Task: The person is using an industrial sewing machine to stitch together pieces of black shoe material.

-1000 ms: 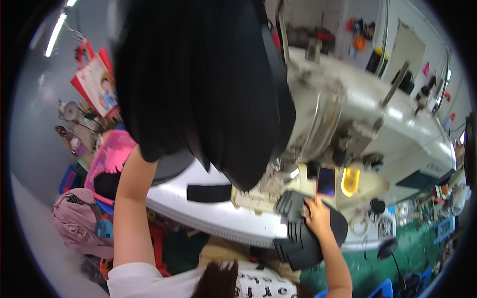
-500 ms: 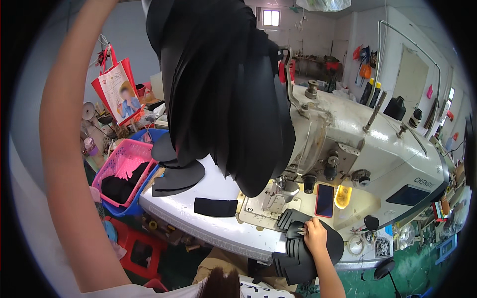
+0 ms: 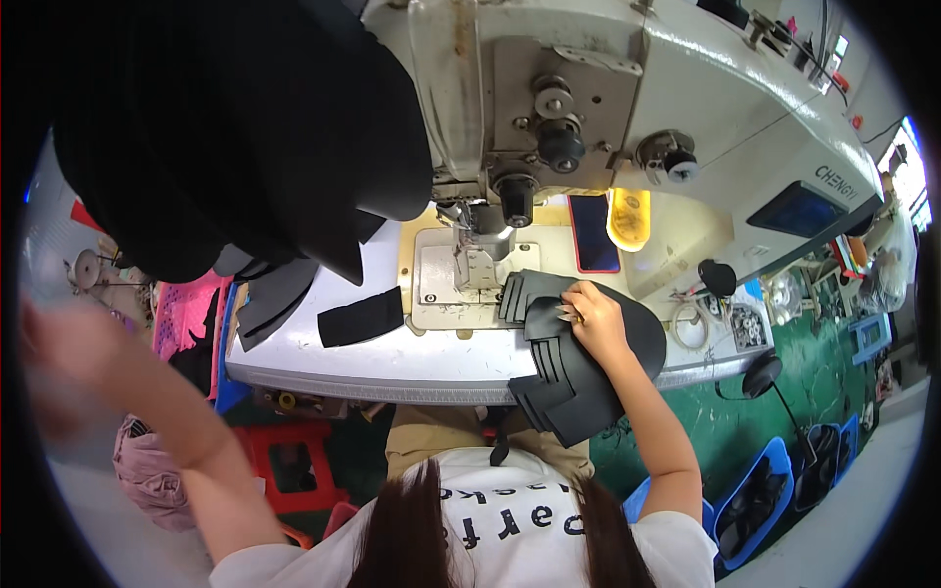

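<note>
Smooth tabletop (image 3: 294,361) bears layered black panels (image 3: 578,384) beneath curled right fingers (image 3: 588,302), grip unclear; left hand (image 3: 67,363) blurs unreadably.

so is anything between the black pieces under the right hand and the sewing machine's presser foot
Nothing visible stands between: the upper-left edge of the black pieces lies just right of the presser foot, and the right hand is on them, further right.

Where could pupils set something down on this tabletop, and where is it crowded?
Bare tabletop lies between the black strip and the ruled front edge, reaching right to the stacked dark pieces. A smaller gap separates the strip from the grey pieces. It's crowded under the right hand.
</note>
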Available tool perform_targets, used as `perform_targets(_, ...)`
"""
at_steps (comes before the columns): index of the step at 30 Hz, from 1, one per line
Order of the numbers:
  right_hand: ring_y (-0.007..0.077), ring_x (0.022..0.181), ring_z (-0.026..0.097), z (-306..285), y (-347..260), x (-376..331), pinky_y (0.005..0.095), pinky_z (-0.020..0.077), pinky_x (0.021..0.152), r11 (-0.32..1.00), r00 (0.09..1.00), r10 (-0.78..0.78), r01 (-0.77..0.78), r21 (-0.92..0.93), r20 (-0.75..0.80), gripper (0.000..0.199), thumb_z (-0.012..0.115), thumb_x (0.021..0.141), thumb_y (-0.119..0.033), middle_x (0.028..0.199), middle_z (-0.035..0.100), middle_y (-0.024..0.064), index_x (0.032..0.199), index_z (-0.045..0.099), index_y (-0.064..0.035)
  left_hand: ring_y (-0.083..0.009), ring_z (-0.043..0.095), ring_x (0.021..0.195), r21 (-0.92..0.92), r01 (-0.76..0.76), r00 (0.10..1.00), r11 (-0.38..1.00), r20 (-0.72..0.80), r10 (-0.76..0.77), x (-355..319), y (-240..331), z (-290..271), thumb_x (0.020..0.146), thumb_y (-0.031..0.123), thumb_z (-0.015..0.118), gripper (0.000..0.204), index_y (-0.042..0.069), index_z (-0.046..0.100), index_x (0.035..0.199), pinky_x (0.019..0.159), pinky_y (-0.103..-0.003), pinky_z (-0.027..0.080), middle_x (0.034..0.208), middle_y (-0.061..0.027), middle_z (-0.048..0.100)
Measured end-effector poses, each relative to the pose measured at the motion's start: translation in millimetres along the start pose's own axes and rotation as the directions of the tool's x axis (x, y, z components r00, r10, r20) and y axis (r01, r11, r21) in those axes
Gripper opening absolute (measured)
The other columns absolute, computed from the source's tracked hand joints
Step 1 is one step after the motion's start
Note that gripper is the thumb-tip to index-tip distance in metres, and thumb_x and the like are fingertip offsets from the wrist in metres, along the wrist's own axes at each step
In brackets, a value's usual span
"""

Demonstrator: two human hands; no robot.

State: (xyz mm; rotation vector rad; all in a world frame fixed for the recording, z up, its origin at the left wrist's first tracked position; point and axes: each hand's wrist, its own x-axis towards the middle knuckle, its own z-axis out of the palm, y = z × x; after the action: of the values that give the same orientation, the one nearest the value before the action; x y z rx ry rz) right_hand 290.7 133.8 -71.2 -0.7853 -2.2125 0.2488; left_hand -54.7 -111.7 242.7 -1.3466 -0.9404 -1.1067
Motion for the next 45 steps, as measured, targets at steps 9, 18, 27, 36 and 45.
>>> perform_targets(9,0.0282,0.09,0.066,0.2,-1.0,-7.3,0.0356,0.0553,0.075,0.967,0.997,-0.052,0.064,-0.248,0.054,0.034,0.067,0.072,-0.001,0.107,0.064,0.0129,0.106,0.062,0.0012,-0.032,0.059,0.09,-0.561,0.603,0.682,0.567,0.732,0.0,-242.4,202.0,169.5,0.078,0.002,0.065,0.024,-0.003,0.062,0.102,0.079,-0.039,0.049,0.098,-0.0153,0.062)
perform_targets(18,0.0269,0.081,0.064,-5.3,-3.2,-4.2,0.0362,0.0537,0.067,0.989,0.997,0.0,0.011,-0.145,0.075,0.029,0.067,0.066,0.002,0.096,0.059,0.0103,0.094,0.06,-0.0009,-0.0312,0.053,0.109,-0.442,0.427,0.664,0.789,0.745,0.058,-272.3,215.9,198.3,0.078,0.01,0.067,0.021,-0.001,0.065,0.096,0.091,-0.038,0.046,0.107,-0.0147,0.06)
perform_targets(27,0.0294,0.074,0.063,-17.9,0.2,-4.8,0.0354,0.0503,0.064,0.994,0.996,0.045,-0.052,0.093,0.077,0.029,0.061,0.063,0.013,0.084,0.058,0.012,0.088,0.057,0.001,-0.028,0.063,0.094,-0.18,0.972,0.14,0.154,0.96,0.241,-256.4,207.2,232.9,0.096,0.016,0.043,0.03,0.006,0.059,0.12,0.086,-0.037,0.045,0.096,-0.0124,0.069)
perform_targets(36,0.0287,0.073,0.06,-235.8,-98.3,-10.9,0.0346,0.0494,0.067,0.976,0.775,-0.195,0.092,-0.198,-0.601,0.03,0.056,0.082,-0.022,0.08,0.063,0.02,0.089,0.066,0.0052,-0.0278,0.046,0.113,-0.643,0.402,0.47,0.652,0.756,0.456,-263.8,226.4,192.3,0.071,0.007,0.064,0.043,0.023,0.069,0.111,0.096,-0.049,0.031,0.118,-0.0105,0.052)
perform_targets(45,0.025,0.065,0.058,-138.9,-73.2,50.3,0.0307,0.0452,0.061,0.997,0.998,0.065,-0.064,-0.035,0.025,0.012,0.065,0.08,0.003,0.076,0.06,0.0131,0.092,0.066,0.0002,-0.0318,0.056,0.094,0.006,0.589,0.182,0.808,0.973,-0.14,-280.8,63.9,121.9,0.071,0.018,0.075,0.021,0.004,0.065,0.083,0.08,-0.042,0.046,0.09,-0.0129,0.061)
